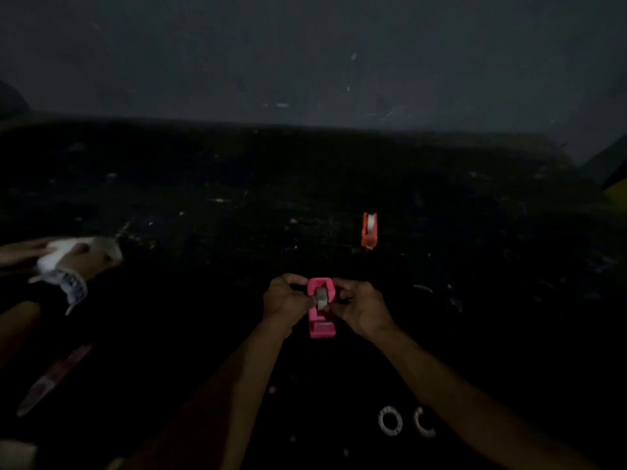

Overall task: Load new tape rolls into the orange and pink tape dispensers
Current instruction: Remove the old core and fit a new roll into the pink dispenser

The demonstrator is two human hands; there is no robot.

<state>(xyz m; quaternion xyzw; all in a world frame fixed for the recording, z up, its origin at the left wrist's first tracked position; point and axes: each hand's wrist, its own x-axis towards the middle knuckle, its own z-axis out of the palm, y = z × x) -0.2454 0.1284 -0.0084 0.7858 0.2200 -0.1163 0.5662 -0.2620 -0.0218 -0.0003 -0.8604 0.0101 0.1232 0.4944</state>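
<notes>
The scene is very dark. A pink tape dispenser [320, 322] lies on the dark surface in the lower middle, cutter end toward me. A pale tape roll [321, 297] sits in its cradle. My left hand [286, 297] and my right hand [359, 305] flank the dispenser, fingertips pinching the roll from both sides. Farther back and to the right stands the orange tape dispenser [369, 230] with a white roll in it. Two white rings [390, 421], apparently bare tape cores, lie near my right forearm, one [424, 423] partly hidden by it.
At the left edge another person's hands [79, 257] hold something white, with patterned fabric below. A reddish flat object [54, 379] lies at lower left. A wall rises behind the dark surface. Small scraps litter the surface.
</notes>
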